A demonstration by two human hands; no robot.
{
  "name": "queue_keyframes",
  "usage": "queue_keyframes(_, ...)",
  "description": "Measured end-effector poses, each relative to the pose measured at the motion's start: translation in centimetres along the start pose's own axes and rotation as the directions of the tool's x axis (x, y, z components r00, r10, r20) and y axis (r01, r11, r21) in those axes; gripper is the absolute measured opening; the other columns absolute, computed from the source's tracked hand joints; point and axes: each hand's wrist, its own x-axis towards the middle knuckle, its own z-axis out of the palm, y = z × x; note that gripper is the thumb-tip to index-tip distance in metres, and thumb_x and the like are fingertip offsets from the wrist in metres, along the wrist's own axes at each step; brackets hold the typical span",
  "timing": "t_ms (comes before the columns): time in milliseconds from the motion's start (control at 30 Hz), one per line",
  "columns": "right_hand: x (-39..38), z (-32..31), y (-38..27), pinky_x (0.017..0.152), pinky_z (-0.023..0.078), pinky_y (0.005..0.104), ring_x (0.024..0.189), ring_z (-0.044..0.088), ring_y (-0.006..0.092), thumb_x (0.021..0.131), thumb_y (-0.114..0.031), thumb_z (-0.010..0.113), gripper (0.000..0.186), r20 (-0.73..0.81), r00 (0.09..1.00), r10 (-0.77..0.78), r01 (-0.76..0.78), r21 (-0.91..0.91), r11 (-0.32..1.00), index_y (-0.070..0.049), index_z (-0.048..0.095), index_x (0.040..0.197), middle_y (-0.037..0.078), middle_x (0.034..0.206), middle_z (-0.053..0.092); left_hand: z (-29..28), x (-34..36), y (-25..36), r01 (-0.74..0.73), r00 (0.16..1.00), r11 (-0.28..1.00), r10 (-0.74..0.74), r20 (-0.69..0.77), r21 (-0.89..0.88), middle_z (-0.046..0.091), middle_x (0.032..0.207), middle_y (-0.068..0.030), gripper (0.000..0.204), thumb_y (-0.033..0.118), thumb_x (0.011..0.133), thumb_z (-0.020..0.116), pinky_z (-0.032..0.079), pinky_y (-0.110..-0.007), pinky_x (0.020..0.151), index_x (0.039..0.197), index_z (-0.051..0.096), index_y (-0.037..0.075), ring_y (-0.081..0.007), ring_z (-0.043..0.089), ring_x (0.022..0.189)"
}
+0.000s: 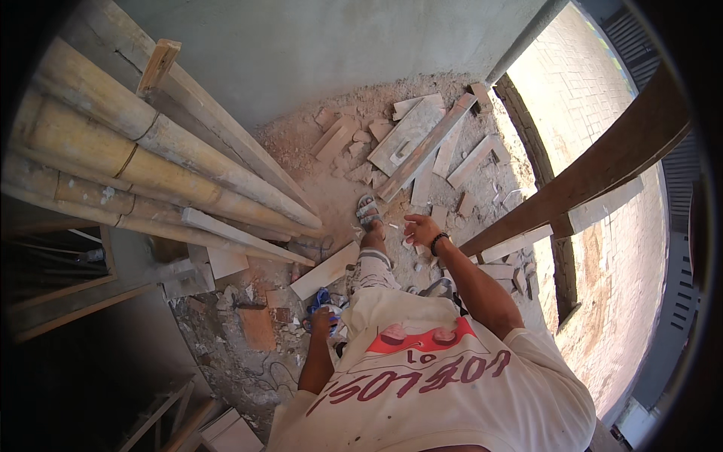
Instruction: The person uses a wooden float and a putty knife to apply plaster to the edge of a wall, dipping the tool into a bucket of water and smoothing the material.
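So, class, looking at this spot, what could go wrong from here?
1. The open sandal leaves toes exposed near broken rubble, so a sharp edge might cut them.
2. The long plank lies across other boards; stepped on, it could shift and cause a stumble, and the ungloved right hand might get scraped.
3. The bamboo poles slant down to the floor at left; if bumped, they could slide.

Smooth bamboo poles (203, 160) (faintly glossy), rough wooden plank (429, 148), matt wall (324, 45), cloth shirt (452, 377)
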Motion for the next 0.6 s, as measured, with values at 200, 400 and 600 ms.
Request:
queue_keyframes(200, 14.7, -4.6, 5.4, 0.044, 0.047, 0.0315, 0.052, 0.062, 0.0196, 0.088, -0.017, 0.052, 0.041, -0.083, 0.995, 0.056, -0.087, -0.443, 0.892, -0.01, 0.052, 0.129, 0.01, 0.077, 0.065, 4.7, -2.3, 19.0, -0.378, 0.92, 0.925, 0.379, 0.096, -0.023, 0.062, 0.094, -0.0101, 0.029, 0.021, 0.093, 0.055, 0.05, -0.027, 0.067, 0.111, 0.054, -0.002, -0.0153, 0.06, 0.073)
queue_keyframes(400, 17.8, -5.2, -1.0, 0.043, 0.048, 0.034, 0.055, 0.062, 0.0212, 0.089, -0.018, 0.052, 0.036, -0.198, 0.907, 0.372, -0.377, 0.012, 0.926, -0.011, 0.054, 0.125, 0.011, 0.081, 0.065, 10.8, -3.9, 29.6, -0.464, 0.873, 0.88, 0.434, 0.225, 0.102, 0.063, 0.1, -0.012, 0.034, 0.02, 0.094, 0.054, 0.048, -0.027, 0.075, 0.115, 0.052, -0.005, -0.0156, 0.061, 0.08)
queue_keyframes(600, 29.0, -7.4, 4.1, 0.056, 0.054, 0.0386, 0.068, 0.067, 0.0248, 0.086, -0.018, 0.055, 0.036, -0.211, 0.927, 0.311, -0.372, -0.394, 0.841, -0.008, 0.059, 0.12, 0.016, 0.095, 0.067, 16.6, -0.8, 31.1, -0.356, 0.904, 0.926, 0.307, 0.298, 0.125, 0.062, 0.099, -0.0106, 0.035, 0.021, 0.094, 0.053, 0.047, -0.028, 0.077, 0.117, 0.051, -0.006, -0.0154, 0.06, 0.08)
